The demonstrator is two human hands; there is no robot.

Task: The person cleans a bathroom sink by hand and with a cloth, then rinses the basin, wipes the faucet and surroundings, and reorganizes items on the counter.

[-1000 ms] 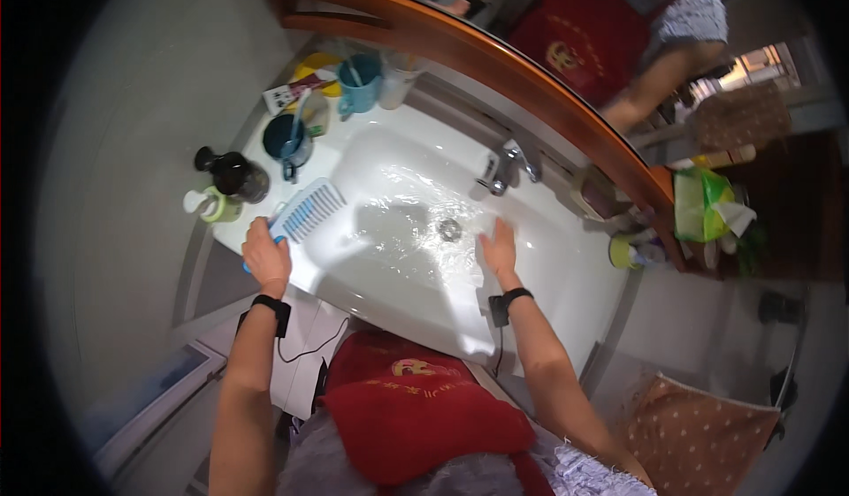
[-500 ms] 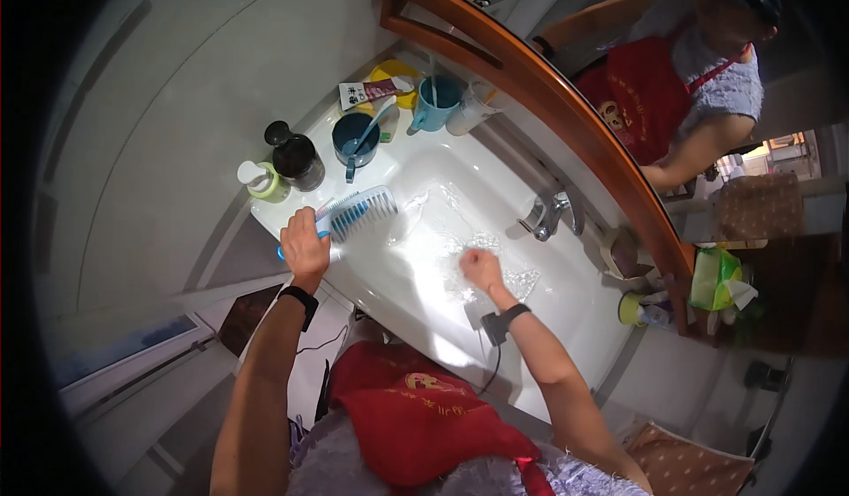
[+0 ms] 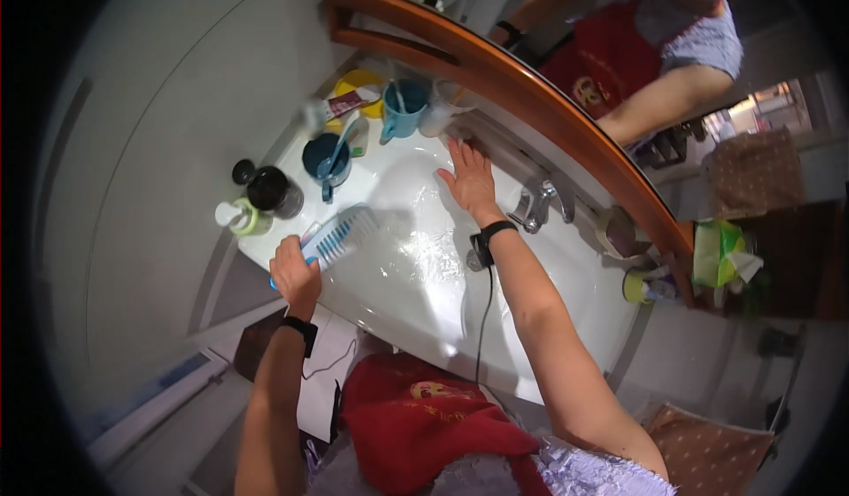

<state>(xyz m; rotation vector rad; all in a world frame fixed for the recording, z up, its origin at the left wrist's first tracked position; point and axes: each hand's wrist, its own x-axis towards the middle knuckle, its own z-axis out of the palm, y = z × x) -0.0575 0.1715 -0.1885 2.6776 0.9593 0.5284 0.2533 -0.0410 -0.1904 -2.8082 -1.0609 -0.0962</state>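
Note:
My left hand [image 3: 295, 272] is closed round the handle end of a pale blue comb [image 3: 340, 232] at the basin's left edge; a second comb seems to lie against it. The comb's blue teeth reach out over the white basin [image 3: 557, 319]. My right hand [image 3: 471, 179] has its fingers spread, palm down, at the basin's far wall, left of the chrome faucet [image 3: 541, 209]. It holds nothing. Shallow rippling water [image 3: 420, 253] lies on the basin's bottom. Each wrist wears a black band, and a cable hangs from the right one.
On the left ledge stand a dark bottle [image 3: 272, 193], a green pump bottle [image 3: 243, 217] and a dark blue cup [image 3: 325, 162]. Behind are a toothpaste tube [image 3: 350, 103], a light blue mug [image 3: 405, 111] and a clear cup [image 3: 445, 107]. A wood-framed mirror [image 3: 531, 98] curves above the faucet.
My right hand has moved from the middle of the basin up to its far wall, and its fingers have spread. My left hand still grips the comb.

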